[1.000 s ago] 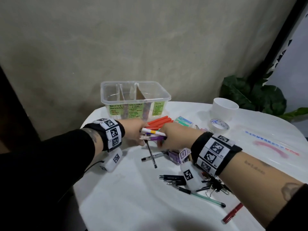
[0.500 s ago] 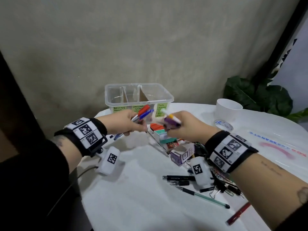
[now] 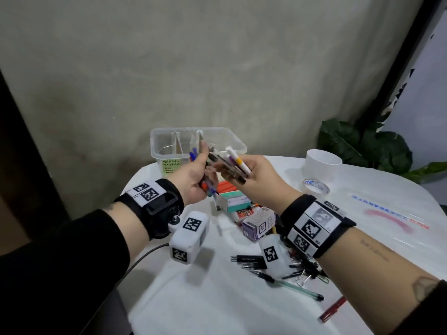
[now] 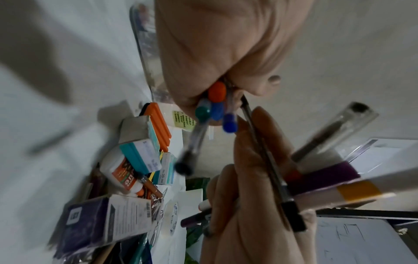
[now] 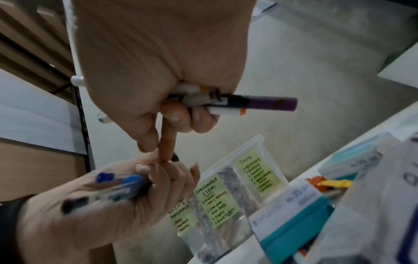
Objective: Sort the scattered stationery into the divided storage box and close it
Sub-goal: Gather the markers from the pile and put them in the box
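- Both hands have risen from the table since a second ago and now meet in front of the storage box (image 3: 198, 143), which stands open at the table's far edge.
- Left hand (image 3: 193, 177): its grip is clenched round a bundle of pens (image 3: 209, 187); the left wrist view shows their orange, teal and blue end caps (image 4: 217, 105), which the head view mostly hides.
- Right hand (image 3: 256, 180): its grip is closed round a bunch of markers (image 3: 238, 163), white, purple and yellow-banded. The right wrist view shows its index finger (image 5: 166, 142) stretched out to touch the left hand's fingers.
- Only the right wrist view shows all three green labels (image 5: 214, 192) on the box front: writing materials, consumable items, tools.
- On the table (image 3: 242, 305) lie a staple box (image 3: 238, 201), a glue bottle (image 4: 123, 176), a purple carton (image 3: 258, 226), black pens (image 3: 246, 259), binder clips (image 3: 307, 274), a tape roll (image 3: 315, 186) and a white cup (image 3: 323, 165).
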Available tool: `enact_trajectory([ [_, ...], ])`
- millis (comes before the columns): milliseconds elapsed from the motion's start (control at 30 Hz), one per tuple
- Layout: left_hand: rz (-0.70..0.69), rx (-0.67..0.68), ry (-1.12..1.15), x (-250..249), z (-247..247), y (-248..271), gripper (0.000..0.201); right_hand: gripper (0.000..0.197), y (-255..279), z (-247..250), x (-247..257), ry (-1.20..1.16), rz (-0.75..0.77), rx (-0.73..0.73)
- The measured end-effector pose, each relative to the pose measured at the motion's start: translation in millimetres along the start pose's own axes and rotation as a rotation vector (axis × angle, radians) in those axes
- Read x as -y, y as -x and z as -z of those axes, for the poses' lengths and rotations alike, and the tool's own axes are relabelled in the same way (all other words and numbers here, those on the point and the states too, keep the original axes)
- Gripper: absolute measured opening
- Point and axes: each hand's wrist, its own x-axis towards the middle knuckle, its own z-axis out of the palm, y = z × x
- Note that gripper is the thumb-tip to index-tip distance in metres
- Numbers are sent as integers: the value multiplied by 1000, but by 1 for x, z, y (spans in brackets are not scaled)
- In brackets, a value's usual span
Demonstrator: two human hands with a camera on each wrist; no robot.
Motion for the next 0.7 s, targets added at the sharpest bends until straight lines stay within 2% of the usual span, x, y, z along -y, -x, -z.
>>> enact_trajectory([
  [100, -28, 42, -93, 2, 1, 5, 35, 31, -2, -1, -2, 36, -75, 73],
  [200, -99, -20, -145, 0, 5, 6, 31, 12, -1, 2, 7, -20, -176, 44],
  [233, -128, -42, -151, -1, 6, 6, 31, 6, -1, 4, 8, -87, -249, -3],
  [300, -163, -38, -162, -2, 7, 6, 32, 15, -5, 5, 6, -289, -453, -59],
  [400, -149, 64, -198, 5, 6, 11, 35, 15, -12, 2, 6, -501, -716, 30],
  [467, -149, 97, -245, 11, 4, 13, 36, 6, -14, -4, 10, -456, -743, 134],
  [500, -155, 102, -285, 14, 3, 15, 40, 9, -14, -8, 11, -397, -727, 162],
  [567, -187, 77, -375, 18, -1, 18, 43, 16, -12, -16, 14, -265, -672, 185],
  [633, -214, 23, -429, 20, -4, 18, 33, 22, -10, -26, 16, -124, -599, 186],
  [700, -207, -33, -442, 22, -6, 16, 33, 24, -9, -32, 16, -6, -553, 181],
])
